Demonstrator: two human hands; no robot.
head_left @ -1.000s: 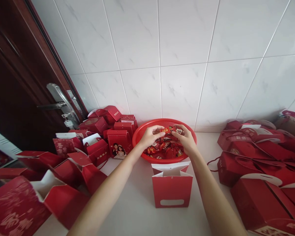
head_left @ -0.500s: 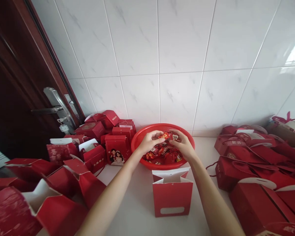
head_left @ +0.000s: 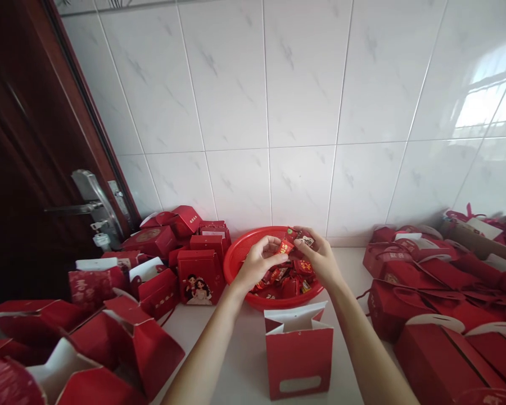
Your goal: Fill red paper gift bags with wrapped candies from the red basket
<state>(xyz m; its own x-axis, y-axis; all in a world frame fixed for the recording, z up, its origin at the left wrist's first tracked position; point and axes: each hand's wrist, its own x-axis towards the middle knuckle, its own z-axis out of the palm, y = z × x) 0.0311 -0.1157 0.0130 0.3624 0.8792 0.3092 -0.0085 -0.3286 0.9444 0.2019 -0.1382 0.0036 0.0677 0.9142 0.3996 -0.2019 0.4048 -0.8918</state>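
Note:
A red oval plastic basket holds several red-wrapped candies. Over its middle, my left hand pinches a small red candy with gold print. Beside it, my right hand is closed on dark red candies with white lettering, above the basket's right part. Between my forearms, in front of the basket, a red paper box stands upright with its top open and a pale slot low on its front.
Red boxes, some open, crowd the left, one with a cartoon couple. Closed red boxes fill the right side. A tiled wall rises behind, and a dark door with a metal handle is at the left.
The view has tilted up slightly, so things sit lower in it. The candies in my hands have turned and show more clearly, lifted a little toward the box.

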